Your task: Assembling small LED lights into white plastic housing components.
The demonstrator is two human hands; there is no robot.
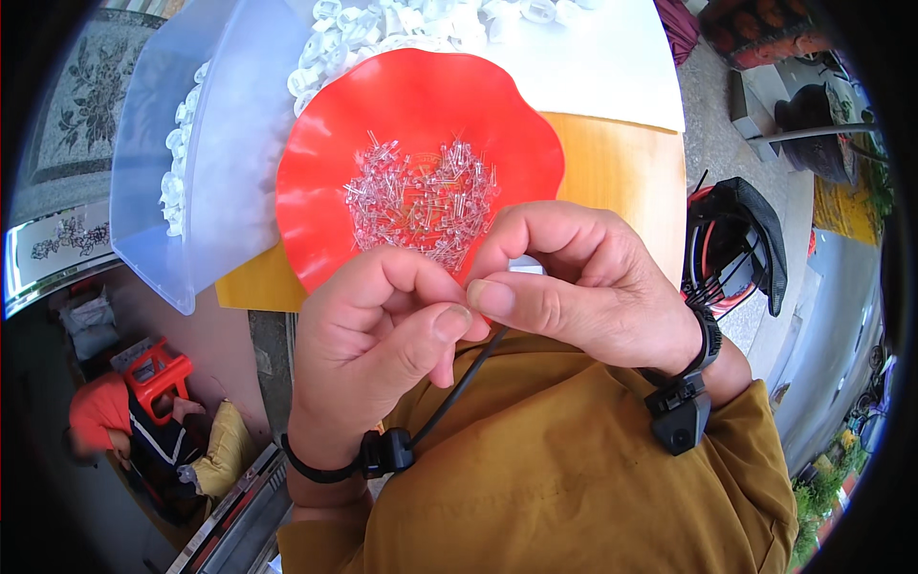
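Risk: dropped part. Whatever's pinched is tiny and both hands work right at the near edge of the bowl (521, 143), so a slip likely lands it among the LEDs (421, 206) heaped inside. Thin legs could bend if squeezed off-axis. Cable (461, 390) from the left wrist runs up to the hands; could snag.

Fingers: left hand (378, 335) thumb and index drawn together; right hand (583, 277) likewise, tips meeting the left's. Can't tell what's between them. White piece (526, 266) shows in the right hand's thumb-index gap; grip on it hidden.
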